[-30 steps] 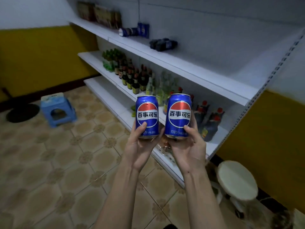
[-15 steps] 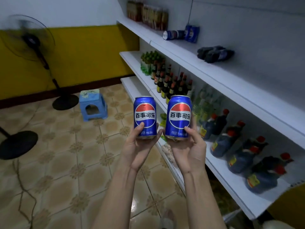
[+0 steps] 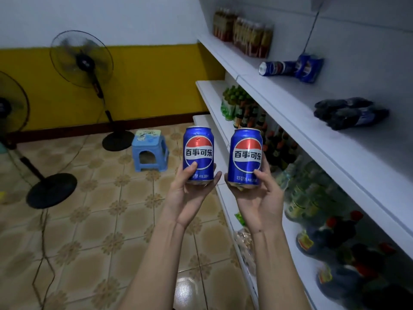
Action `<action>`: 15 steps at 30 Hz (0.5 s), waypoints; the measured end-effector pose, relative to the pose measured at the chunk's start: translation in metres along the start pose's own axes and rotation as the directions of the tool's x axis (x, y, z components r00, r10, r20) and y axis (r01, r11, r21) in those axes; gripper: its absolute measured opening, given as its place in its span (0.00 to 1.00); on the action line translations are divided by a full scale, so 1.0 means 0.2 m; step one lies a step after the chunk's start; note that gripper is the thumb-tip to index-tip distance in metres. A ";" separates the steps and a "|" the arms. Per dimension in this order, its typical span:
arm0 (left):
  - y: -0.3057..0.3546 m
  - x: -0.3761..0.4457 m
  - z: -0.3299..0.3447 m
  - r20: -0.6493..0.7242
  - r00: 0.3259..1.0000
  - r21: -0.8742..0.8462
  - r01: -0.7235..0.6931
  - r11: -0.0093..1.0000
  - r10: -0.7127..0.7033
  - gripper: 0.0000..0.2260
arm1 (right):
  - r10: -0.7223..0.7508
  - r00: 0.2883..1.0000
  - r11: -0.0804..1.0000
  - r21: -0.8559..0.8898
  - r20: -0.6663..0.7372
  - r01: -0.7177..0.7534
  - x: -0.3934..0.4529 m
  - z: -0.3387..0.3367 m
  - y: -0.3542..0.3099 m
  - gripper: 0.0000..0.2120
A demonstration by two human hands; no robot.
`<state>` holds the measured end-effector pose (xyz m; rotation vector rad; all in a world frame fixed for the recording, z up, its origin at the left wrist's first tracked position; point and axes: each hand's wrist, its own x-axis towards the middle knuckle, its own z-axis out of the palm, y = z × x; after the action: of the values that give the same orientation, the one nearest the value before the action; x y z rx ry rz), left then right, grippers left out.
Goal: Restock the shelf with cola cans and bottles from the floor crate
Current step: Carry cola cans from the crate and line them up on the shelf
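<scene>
Beside white shelf (image 3: 279, 104) — 2 upright, seemingly undented blue cans (image 3: 198, 153).

You hold two blue cola cans upright, side by side but apart, labels facing you. The left can (image 3: 198, 153) sits at your 11 o'clock, the right can (image 3: 245, 156) at 1 o'clock. On the upper shelf (image 3: 279, 95) at 2 o'clock, more blue cola cans (image 3: 292, 67) lie toppled, with dark cola bottles (image 3: 348, 113) lying beyond.

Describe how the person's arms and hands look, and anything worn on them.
Both forearms are bare up to the frame's lower edge: no sleeves, watch or bracelet show. The left hand and right hand wear no gloves, and no rings are visible. The arms are slim, with tendons showing at the wrists.
</scene>
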<state>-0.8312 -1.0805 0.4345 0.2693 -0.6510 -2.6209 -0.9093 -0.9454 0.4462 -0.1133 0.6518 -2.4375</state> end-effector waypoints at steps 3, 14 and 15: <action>0.09 0.21 -0.06 -0.008 1.000 -0.021 -0.008 1.000 0.007 0.43 | 0.006 1.000 1.000 -0.019 0.018 -0.006 0.22 0.04 0.06 0.27; 0.56 1.12 -0.18 0.116 0.985 -0.013 0.129 0.992 -0.127 0.46 | -0.149 0.989 0.988 -0.034 0.018 0.150 1.11 0.32 0.31 0.29; 0.60 1.20 -0.17 0.121 0.982 -0.009 0.147 0.989 -0.145 0.47 | -0.162 0.987 0.987 -0.021 0.011 0.162 1.17 0.34 0.32 0.28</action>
<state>-0.9922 -1.2964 0.4417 0.1599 -0.6708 -2.7999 -1.0493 -1.1535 0.4595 -0.1932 0.6894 -2.5843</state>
